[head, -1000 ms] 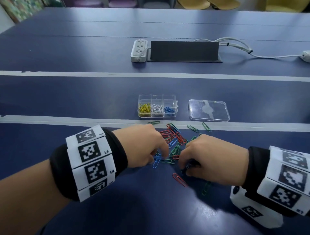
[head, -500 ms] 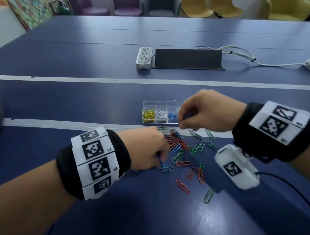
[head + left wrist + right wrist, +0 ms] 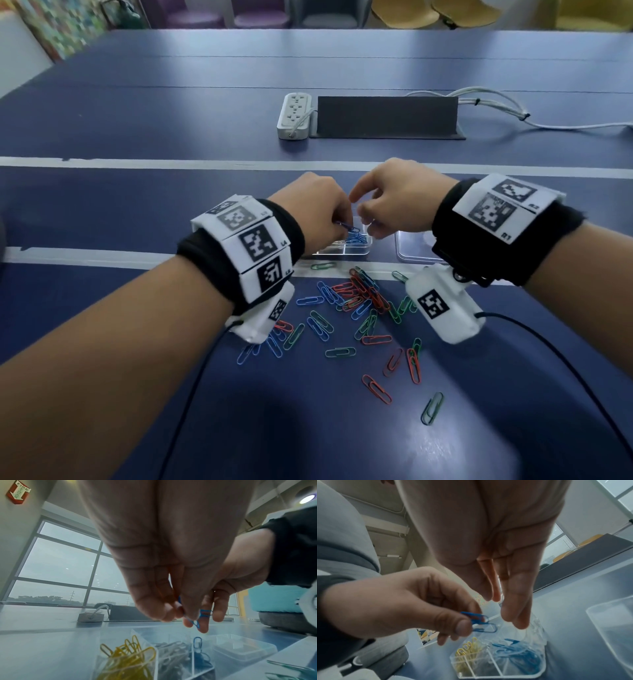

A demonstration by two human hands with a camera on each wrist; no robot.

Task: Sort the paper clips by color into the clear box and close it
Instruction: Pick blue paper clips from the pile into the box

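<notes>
Both hands up over the clear box (image 3: 356,247), mid-frame in the head view. Left hand (image 3: 313,209) is pinching a couple of blue clips (image 3: 479,622) btwn thumb and fingertips, right above the box's blue section. Right hand (image 3: 397,198) has nothing in it, fingers loose and pointing down. Box holds yellow, white and blue clips in separate compartments. Lid (image 3: 414,250) sits just right of it. Loose pile of clips (image 3: 359,301) on the table (image 3: 137,120), lower center.

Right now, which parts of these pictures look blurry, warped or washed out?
Head view: sharp, lamp glare on the table. Left wrist view: the left hand fills the frame, soft; window lines bend. Right wrist view: clear box hazy, blue clips fairly crisp.
</notes>
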